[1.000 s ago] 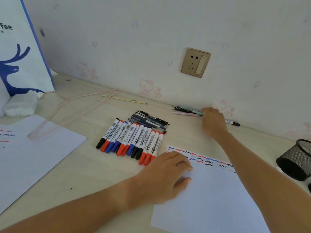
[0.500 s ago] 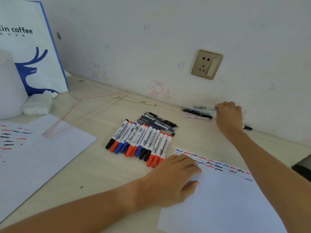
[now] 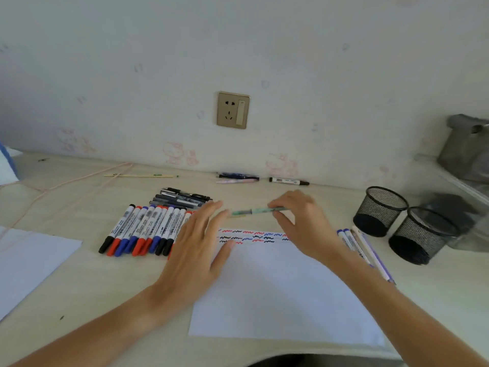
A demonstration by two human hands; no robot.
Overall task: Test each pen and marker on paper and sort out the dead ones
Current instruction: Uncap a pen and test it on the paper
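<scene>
Above the paper (image 3: 277, 287), right hand (image 3: 299, 221) now holds green pen (image 3: 254, 211).

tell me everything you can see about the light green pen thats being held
The slim light green pen has a pale mint barrel that looks like plastic, with a greener section toward its left end; motion blur hides finer detail. It lies roughly level, above the top edge of the white paper sheet with its rows of squiggles. The right hand pinches its right end between the fingertips, and the left hand's fingertips are at its left end. Whether a cap is on cannot be told.
</scene>
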